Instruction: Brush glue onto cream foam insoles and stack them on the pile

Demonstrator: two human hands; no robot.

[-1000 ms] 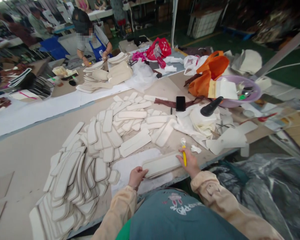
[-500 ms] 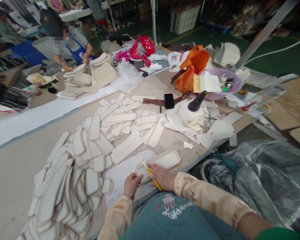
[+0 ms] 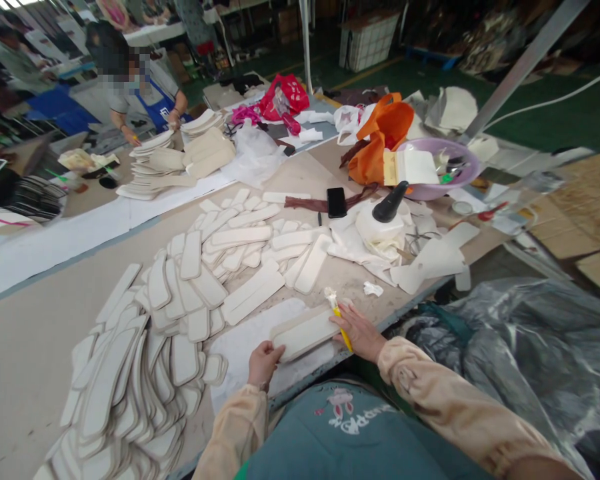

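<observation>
Cream padded strip lies on white sheet at near counter edge. Left hand pinches its left end; right hand, gripping yellow brush, presses its right end. Strip pile just left.

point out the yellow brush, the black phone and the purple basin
yellow brush (image 3: 338,319), head view, on the yellow handle above the right hand's fingers
black phone (image 3: 337,202), head view, on the middle of its dark screen
purple basin (image 3: 467,175), head view, on its right rim
</observation>
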